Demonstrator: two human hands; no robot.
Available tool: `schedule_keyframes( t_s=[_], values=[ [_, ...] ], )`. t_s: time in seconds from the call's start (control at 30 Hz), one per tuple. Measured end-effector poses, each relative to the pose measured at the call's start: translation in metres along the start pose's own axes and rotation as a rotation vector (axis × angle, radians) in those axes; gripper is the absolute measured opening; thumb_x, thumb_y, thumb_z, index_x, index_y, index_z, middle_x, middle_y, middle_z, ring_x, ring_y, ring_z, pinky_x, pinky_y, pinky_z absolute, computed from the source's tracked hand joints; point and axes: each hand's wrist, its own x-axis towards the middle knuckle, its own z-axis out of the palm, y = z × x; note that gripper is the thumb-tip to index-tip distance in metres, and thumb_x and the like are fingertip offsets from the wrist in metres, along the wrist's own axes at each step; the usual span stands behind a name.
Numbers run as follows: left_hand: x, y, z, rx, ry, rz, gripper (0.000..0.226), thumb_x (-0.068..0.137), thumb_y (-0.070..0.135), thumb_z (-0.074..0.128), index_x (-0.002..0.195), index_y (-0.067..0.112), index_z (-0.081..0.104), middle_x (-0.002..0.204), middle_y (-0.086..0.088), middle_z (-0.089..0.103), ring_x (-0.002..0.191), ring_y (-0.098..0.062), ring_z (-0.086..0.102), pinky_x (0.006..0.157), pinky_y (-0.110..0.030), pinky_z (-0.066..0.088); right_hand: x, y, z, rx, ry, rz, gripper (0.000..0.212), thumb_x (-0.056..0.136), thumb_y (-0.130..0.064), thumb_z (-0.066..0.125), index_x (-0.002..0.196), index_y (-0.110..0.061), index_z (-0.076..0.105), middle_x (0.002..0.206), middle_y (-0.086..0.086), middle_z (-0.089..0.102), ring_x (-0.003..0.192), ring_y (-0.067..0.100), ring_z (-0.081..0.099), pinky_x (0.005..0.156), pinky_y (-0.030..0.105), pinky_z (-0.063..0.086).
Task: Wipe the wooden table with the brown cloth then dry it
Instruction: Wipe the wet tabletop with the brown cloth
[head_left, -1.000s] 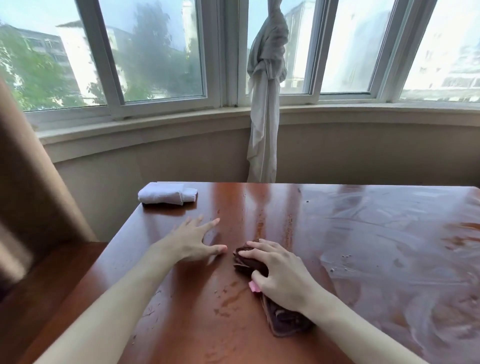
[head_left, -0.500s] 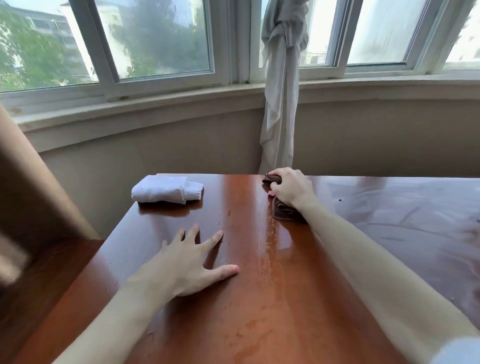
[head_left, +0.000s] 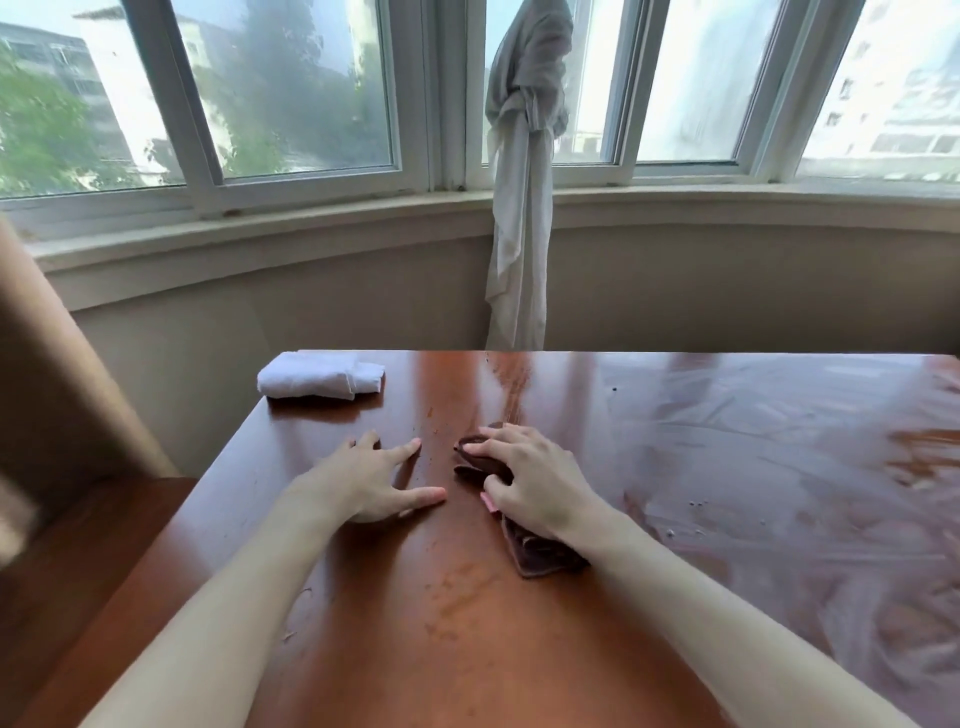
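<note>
My right hand (head_left: 535, 483) presses one brown cloth (head_left: 540, 553) flat at frame centre on the wooden desk (head_left: 467, 623). Left hand (head_left: 371, 483) splayed, released, beside it. One folded white cloth (head_left: 319, 381) upper left.

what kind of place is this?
Probably a home room, not a lab: a wooden table stands by a curved bay window with a knotted curtain, and apartment blocks show outside.
</note>
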Motion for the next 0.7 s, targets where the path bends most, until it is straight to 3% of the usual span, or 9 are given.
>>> schedule_keyframes(
  t_s=[0.13,0.23,0.4,0.47,0.6,0.7],
  values=[
    [-0.007,0.002,0.004,0.029,0.016,0.006,0.121,0.050,0.108,0.017,0.156,0.050,0.013,0.157,-0.015,0.032,0.143,-0.037,0.034,0.117,-0.047,0.033,-0.082,-0.030,-0.006,0.043,-0.088,-0.168,0.055,0.087,-0.035,0.050,0.141,-0.045,0.054,0.156,-0.025,0.038,0.149,0.000,0.022,0.116,0.032,0.033],
    [-0.006,0.001,0.003,0.027,0.029,0.003,0.124,0.046,0.110,0.014,0.156,0.051,0.011,0.159,-0.015,0.029,0.145,-0.035,0.032,0.118,-0.046,0.031,-0.085,-0.025,-0.016,0.076,-0.120,-0.202,0.054,0.086,-0.033,0.053,0.138,-0.048,0.056,0.153,-0.029,0.040,0.146,-0.005,0.024,0.111,0.027,0.034],
    [-0.005,-0.001,0.009,0.006,0.030,-0.006,0.117,0.050,0.109,0.015,0.154,0.055,0.005,0.165,-0.012,0.018,0.151,-0.034,0.018,0.120,-0.052,0.026,0.003,0.029,-0.018,0.038,-0.007,-0.050,0.050,0.083,-0.034,0.055,0.131,-0.044,0.063,0.144,-0.021,0.054,0.136,0.008,0.045,0.111,0.035,0.040],
    [-0.003,-0.001,0.010,0.020,0.027,-0.009,0.113,0.053,0.107,0.015,0.153,0.056,0.002,0.166,-0.010,0.014,0.152,-0.033,0.015,0.120,-0.055,0.024,0.051,0.059,-0.021,0.048,0.077,0.050,0.050,0.079,-0.035,0.053,0.126,-0.040,0.067,0.136,-0.016,0.062,0.127,0.016,0.054,0.104,0.039,0.047],
    [0.005,-0.004,0.016,0.039,-0.013,-0.015,0.109,0.054,0.105,0.015,0.151,0.059,-0.007,0.168,-0.006,0.001,0.155,-0.031,0.004,0.122,-0.057,0.019,0.130,0.105,-0.025,-0.015,0.167,0.222,0.041,0.085,-0.029,0.055,0.122,-0.039,0.070,0.127,-0.008,0.067,0.118,0.024,0.059,0.090,0.038,0.050],
    [0.008,-0.003,0.022,0.064,-0.024,-0.025,0.106,0.055,0.102,0.012,0.149,0.060,-0.015,0.168,-0.004,-0.007,0.155,-0.031,-0.003,0.123,-0.058,0.016,0.169,0.126,-0.025,-0.048,0.223,0.294,0.039,0.087,-0.027,0.056,0.121,-0.037,0.071,0.124,-0.004,0.069,0.119,0.027,0.058,0.088,0.036,0.048]
  ],
)
